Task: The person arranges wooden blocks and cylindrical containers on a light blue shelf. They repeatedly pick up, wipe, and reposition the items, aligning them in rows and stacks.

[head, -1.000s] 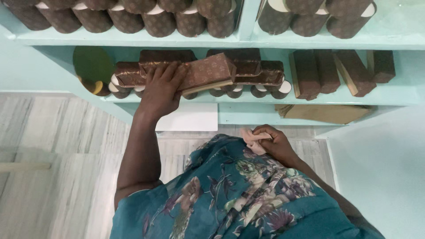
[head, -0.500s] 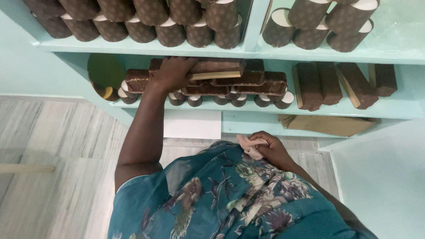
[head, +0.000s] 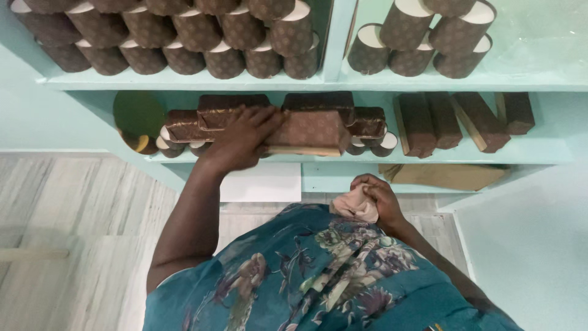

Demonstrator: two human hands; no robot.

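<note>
My left hand (head: pixel 242 138) reaches up to the middle shelf and grips a brown patterned rectangular box (head: pixel 309 132) by its left end, holding it in front of a stack of similar boxes (head: pixel 233 110) that lie on top of brown cylinders (head: pixel 373 144). My right hand (head: pixel 376 196) is held close to my chest, fingers closed around a crumpled pinkish cloth (head: pixel 356 205). My patterned teal garment fills the bottom of the view.
Teal shelves (head: pixel 429 156) hold stacked brown cylindrical boxes (head: pixel 202 37) on the upper level and upright brown boxes (head: pixel 453 119) at the right. A round gold-green disc (head: pixel 138 119) leans at the left. White sheet (head: pixel 260 182) and a flat brown piece (head: pixel 444 176) lie lower down. Pale wood-grain floor at left.
My left hand has shifted the brown box on the stack, bringing it down and forward to the front of the row. My right hand stays at my chest with the cloth.
</note>
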